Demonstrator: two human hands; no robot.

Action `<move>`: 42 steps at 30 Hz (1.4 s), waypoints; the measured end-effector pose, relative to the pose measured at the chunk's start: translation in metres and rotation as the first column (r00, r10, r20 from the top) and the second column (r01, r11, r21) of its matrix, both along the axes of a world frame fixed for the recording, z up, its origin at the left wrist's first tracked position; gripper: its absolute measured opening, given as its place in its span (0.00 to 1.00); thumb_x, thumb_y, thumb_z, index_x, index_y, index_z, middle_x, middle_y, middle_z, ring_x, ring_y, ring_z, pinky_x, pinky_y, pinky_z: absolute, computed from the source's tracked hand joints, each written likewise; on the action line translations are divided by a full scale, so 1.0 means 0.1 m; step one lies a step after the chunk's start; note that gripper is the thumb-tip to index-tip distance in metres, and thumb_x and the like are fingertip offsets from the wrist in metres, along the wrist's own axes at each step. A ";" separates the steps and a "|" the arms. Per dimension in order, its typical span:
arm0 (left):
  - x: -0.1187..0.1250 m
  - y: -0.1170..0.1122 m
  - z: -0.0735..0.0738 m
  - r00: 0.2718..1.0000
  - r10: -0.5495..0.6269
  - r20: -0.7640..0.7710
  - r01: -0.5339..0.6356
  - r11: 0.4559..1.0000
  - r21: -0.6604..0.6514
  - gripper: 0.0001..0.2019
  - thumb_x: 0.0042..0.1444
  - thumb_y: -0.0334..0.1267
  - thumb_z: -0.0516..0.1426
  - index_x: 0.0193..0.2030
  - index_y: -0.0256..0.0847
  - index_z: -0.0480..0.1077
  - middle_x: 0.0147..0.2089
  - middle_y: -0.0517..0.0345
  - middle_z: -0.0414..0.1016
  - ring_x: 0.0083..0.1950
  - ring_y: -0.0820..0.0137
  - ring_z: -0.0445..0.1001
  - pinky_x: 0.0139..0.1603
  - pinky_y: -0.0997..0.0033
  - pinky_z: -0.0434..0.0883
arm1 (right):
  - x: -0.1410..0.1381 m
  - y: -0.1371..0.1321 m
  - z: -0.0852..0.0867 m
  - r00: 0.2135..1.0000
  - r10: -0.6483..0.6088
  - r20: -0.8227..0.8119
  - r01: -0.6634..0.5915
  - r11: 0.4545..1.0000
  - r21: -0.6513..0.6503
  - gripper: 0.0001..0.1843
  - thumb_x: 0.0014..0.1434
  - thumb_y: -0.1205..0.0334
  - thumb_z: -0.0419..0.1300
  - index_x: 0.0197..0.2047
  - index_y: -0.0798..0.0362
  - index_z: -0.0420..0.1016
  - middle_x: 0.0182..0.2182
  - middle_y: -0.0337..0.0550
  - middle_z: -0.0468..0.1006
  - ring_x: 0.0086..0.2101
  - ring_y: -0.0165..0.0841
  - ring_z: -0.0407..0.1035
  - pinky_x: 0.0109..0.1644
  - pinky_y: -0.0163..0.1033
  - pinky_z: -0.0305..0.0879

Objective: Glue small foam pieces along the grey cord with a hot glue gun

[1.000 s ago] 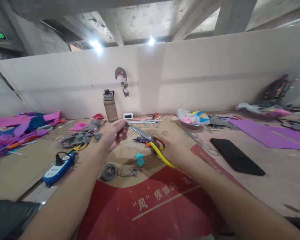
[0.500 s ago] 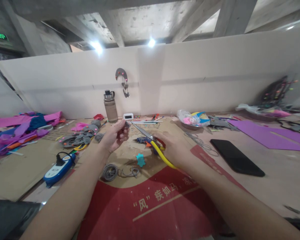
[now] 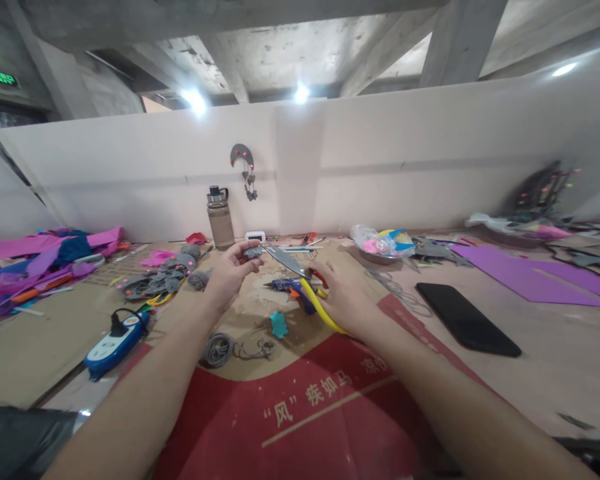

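My left hand (image 3: 230, 275) is raised over the table's middle, fingertips pinched on a small grey felt piece (image 3: 253, 252). My right hand (image 3: 341, 295) grips yellow-handled scissors (image 3: 300, 275), whose blades point up-left toward the grey piece and nearly touch it. Under the scissors lies a blue glue gun (image 3: 290, 288). A small teal felt shape (image 3: 279, 325) and a coil of grey cord (image 3: 219, 347) lie on the cardboard below my hands.
A black phone (image 3: 467, 319) lies to the right, purple sheets (image 3: 525, 275) beyond it. A water bottle (image 3: 219, 217) stands by the white partition. A blue-white power strip (image 3: 115, 333) and grey felt scraps (image 3: 155, 280) are left; a bowl with coloured bits (image 3: 383, 243) is behind.
The left hand turned the grey piece up and lifted it slightly, pinching it at the fingertips. The scissors stayed in the right hand, blades shifting a little toward the piece.
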State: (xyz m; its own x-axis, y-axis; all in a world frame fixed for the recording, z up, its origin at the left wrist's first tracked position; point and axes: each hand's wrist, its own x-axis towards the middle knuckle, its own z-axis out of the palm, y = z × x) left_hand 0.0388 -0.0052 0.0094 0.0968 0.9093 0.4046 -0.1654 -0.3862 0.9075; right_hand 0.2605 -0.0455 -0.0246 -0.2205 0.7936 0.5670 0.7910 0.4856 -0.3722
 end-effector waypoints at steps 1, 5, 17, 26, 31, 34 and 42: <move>0.00 0.01 -0.01 1.000 0.009 -0.030 -0.008 1.000 0.015 0.21 0.41 0.29 0.62 0.46 0.37 0.70 0.34 0.56 0.73 0.34 0.74 0.71 0.32 0.77 0.65 | 0.00 0.00 -0.01 1.000 0.011 -0.006 -0.011 1.000 -0.005 0.20 0.54 0.56 0.57 0.51 0.45 0.66 0.40 0.44 0.72 0.36 0.36 0.67 0.35 0.36 0.59; -0.02 0.03 -0.05 0.988 0.040 -0.148 -0.026 0.995 0.092 0.20 0.45 0.31 0.60 0.48 0.39 0.69 0.40 0.55 0.74 0.36 0.73 0.71 0.34 0.75 0.67 | 0.00 0.01 -0.02 0.999 0.044 -0.016 -0.044 0.999 0.000 0.19 0.54 0.58 0.57 0.51 0.44 0.65 0.42 0.43 0.71 0.38 0.36 0.66 0.37 0.36 0.59; -0.01 0.07 -0.12 0.986 0.012 -0.164 0.008 0.993 0.121 0.21 0.46 0.31 0.59 0.49 0.38 0.67 0.44 0.52 0.73 0.40 0.70 0.72 0.36 0.72 0.70 | -0.01 0.00 -0.01 0.987 -0.055 0.151 0.049 0.998 0.047 0.18 0.56 0.58 0.55 0.51 0.46 0.67 0.37 0.46 0.70 0.35 0.35 0.64 0.35 0.35 0.56; -0.02 0.08 -0.11 1.000 0.022 -0.019 -0.022 0.999 0.042 0.19 0.45 0.34 0.61 0.47 0.37 0.67 0.35 0.55 0.73 0.33 0.73 0.71 0.29 0.77 0.65 | -0.05 0.01 -0.09 0.998 0.045 0.034 -0.044 0.998 -0.041 0.14 0.57 0.58 0.54 0.48 0.46 0.68 0.38 0.44 0.70 0.34 0.32 0.65 0.36 0.34 0.58; -0.05 0.10 -0.11 0.986 0.031 0.164 -0.012 0.994 -0.112 0.14 0.41 0.35 0.64 0.35 0.36 0.70 0.27 0.61 0.71 0.24 0.78 0.67 0.26 0.78 0.63 | -0.08 -0.03 -0.06 0.997 0.070 0.044 -0.069 0.997 -0.018 0.13 0.56 0.60 0.56 0.46 0.48 0.69 0.39 0.45 0.70 0.34 0.33 0.65 0.37 0.35 0.59; -0.07 0.10 -0.10 0.979 0.046 0.198 -0.016 0.988 -0.151 0.12 0.40 0.36 0.64 0.32 0.36 0.69 0.24 0.63 0.69 0.22 0.80 0.65 0.24 0.78 0.62 | -0.10 -0.05 -0.04 0.995 0.093 0.047 -0.092 0.996 -0.015 0.14 0.56 0.61 0.56 0.46 0.49 0.69 0.40 0.46 0.70 0.36 0.33 0.65 0.37 0.35 0.59; -0.05 0.03 -0.10 0.990 0.144 0.004 -0.142 0.982 -0.127 0.10 0.44 0.38 0.59 0.32 0.38 0.64 0.23 0.64 0.67 0.22 0.76 0.69 0.18 0.80 0.57 | -0.06 0.00 -0.08 0.992 0.112 -0.052 -0.113 0.994 -0.015 0.18 0.53 0.62 0.58 0.49 0.49 0.67 0.43 0.45 0.72 0.41 0.37 0.66 0.42 0.39 0.61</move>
State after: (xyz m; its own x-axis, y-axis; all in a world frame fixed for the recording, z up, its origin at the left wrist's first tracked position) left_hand 0.0340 -0.0018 -0.0003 -0.0428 0.9573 0.2861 -0.1294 -0.2892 0.9485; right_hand 0.2544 -0.0455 -0.0321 -0.2800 0.7754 0.5660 0.7119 0.5633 -0.4195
